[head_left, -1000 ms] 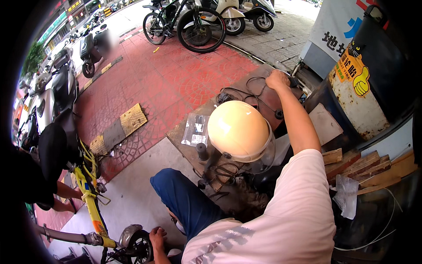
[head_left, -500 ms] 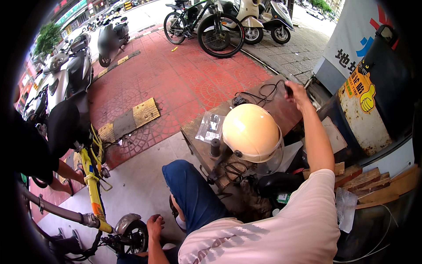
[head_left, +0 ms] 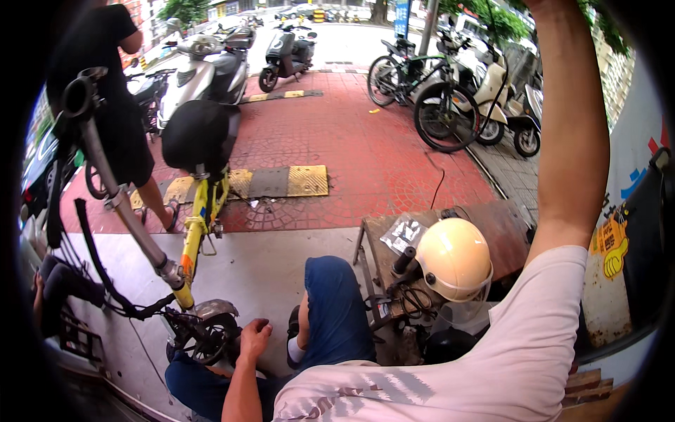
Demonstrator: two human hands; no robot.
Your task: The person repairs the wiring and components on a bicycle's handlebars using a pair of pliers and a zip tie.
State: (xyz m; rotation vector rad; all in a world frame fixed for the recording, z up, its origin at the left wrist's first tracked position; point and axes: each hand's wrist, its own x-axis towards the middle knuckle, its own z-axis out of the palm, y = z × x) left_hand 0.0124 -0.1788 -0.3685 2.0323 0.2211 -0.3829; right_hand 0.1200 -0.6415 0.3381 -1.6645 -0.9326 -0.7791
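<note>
My left hand hovers between my knees near the small wheel of a yellow folding bike, empty, with its fingers loosely bent. My right arm is raised high, and the hand lies beyond the upper edge. A thin black cable hangs in a long curve beside that arm; its upper end is out of view. On the low worktable at the right sit a cream helmet with a clear visor, a clear plastic bag and a black cylindrical grip. Coiled dark cable lies below the helmet.
A person in black stands behind the bike at the left. Yellow-and-black ramps cross the red paving. Parked scooters and a dark bicycle stand farther off. A rusty drum is at the right.
My right hand has risen from the table's far corner out of view, drawing cable upward. The view has tilted up and swung left. My left hand stays empty by my knees.
</note>
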